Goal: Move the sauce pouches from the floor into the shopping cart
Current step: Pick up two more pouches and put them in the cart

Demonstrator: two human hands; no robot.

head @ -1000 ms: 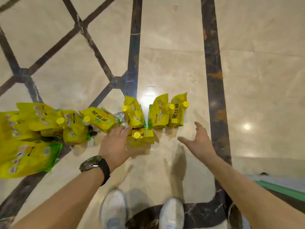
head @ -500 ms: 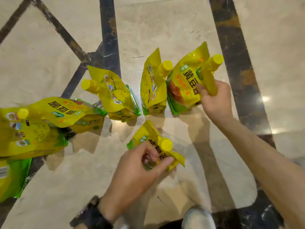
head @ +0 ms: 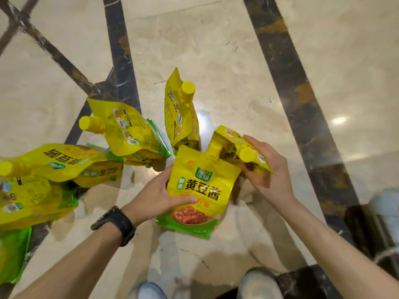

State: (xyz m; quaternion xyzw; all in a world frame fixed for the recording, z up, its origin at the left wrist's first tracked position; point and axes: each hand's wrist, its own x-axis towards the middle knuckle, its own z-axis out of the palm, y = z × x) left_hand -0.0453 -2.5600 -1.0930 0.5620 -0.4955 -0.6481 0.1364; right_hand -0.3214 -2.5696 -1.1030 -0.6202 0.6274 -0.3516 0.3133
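My left hand [head: 154,194] grips a yellow sauce pouch [head: 201,186] by its left edge, front label facing me, lifted off the floor. My right hand [head: 267,169] holds a second yellow pouch [head: 235,147] by its spout end, touching the first one. One pouch [head: 179,113] stands upright on the floor just beyond them. Another pouch [head: 127,128] leans to its left, and several more pouches [head: 49,167] lie piled at the left edge. The shopping cart is not in view.
The floor is polished beige marble [head: 216,50] with dark inlaid stripes [head: 298,87]. My white shoes [head: 259,285] show at the bottom edge. A pale object [head: 386,208] sits at the far right, blurred.
My left hand has lifted the pouch it was pinching on the floor. My right hand has brought its pouch down and left, next to the first one. The view moved closer.
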